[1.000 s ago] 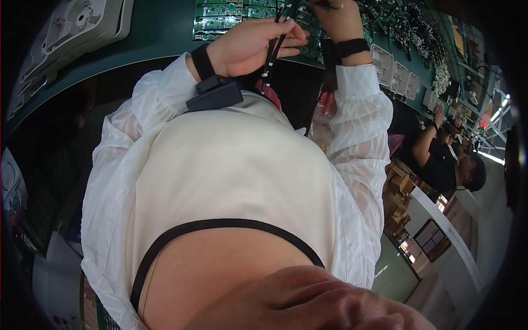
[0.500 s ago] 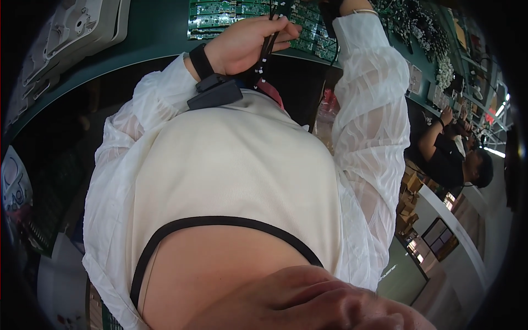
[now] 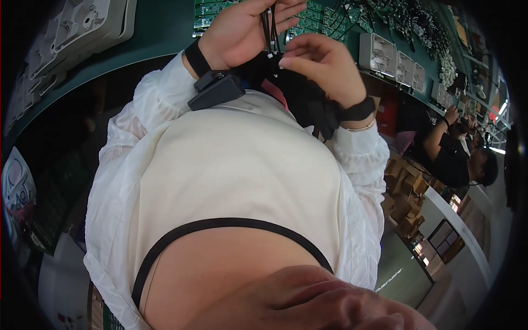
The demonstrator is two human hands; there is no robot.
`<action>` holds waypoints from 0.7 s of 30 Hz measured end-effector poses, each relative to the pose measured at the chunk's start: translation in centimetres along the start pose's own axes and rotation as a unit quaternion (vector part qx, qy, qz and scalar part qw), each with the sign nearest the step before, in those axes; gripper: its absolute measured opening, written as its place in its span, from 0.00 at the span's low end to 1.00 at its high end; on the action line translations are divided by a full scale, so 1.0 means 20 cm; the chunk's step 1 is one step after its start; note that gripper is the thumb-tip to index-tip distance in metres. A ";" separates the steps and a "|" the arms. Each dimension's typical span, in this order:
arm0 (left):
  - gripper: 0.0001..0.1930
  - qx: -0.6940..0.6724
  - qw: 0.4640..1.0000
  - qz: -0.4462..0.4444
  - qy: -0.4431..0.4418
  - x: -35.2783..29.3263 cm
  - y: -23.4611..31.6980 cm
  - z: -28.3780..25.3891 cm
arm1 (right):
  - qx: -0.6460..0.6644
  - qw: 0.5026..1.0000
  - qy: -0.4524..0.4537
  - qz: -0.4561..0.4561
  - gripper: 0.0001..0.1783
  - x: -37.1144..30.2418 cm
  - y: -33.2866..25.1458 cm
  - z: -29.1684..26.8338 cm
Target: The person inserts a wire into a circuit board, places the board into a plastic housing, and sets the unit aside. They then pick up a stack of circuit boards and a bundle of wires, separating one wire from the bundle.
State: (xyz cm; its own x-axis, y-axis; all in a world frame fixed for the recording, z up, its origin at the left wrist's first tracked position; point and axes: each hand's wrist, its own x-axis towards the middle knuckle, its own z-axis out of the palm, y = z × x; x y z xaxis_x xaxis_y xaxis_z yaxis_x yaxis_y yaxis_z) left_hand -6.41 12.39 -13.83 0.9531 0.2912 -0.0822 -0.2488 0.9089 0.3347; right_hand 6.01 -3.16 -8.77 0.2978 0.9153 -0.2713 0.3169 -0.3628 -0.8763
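My left hand (image 3: pixel 239 34) is at the top of the picture, holding a small bunch of black cables (image 3: pixel 268 33) with small white connectors on their ends. The bunch hangs down from its fingers, partly hidden by the frame's upper edge. Just right of the hanging ends is my right hand (image 3: pixel 329 69), its thumb and forefinger pinched together at a white connector (image 3: pixel 281 65) of one cable. Black straps with dark blocks circle both wrists.
Green circuit boards (image 3: pixel 322 22) lie on the green worktable (image 3: pixel 159 25) beyond my hands. White plastic housings (image 3: pixel 82 25) stack at far left; further ones (image 3: pixel 379 55) stand at right beside piled black cables (image 3: pixel 410 25). Another person (image 3: pixel 448 157) works at right, with cardboard boxes (image 3: pixel 407 201) nearby.
My right hand has come back from the table's far side, down to the lower ends of the cables. The left hand still holds the bunch and has shifted slightly upward.
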 end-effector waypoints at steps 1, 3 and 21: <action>0.17 0.019 1.000 0.012 -0.008 0.00 0.00 0.01 | 0.047 0.999 -0.018 0.009 0.12 -0.01 0.02 0.03; 0.17 0.057 0.994 0.053 -0.074 0.02 -0.01 -0.04 | 0.094 0.995 -0.036 0.016 0.12 -0.01 0.04 0.04; 0.13 0.594 0.802 0.020 -0.050 -0.02 0.10 0.04 | -0.477 0.831 0.245 -0.147 0.10 0.11 0.24 -0.36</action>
State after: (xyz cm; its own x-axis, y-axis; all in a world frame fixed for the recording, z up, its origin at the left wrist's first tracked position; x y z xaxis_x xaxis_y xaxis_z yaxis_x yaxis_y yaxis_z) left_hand -7.06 13.85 -12.31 0.9725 0.2330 0.0074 0.0031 -0.0448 0.9990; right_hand 14.72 -4.20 -10.78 0.3372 0.8930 0.2980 0.9414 -0.3228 -0.0976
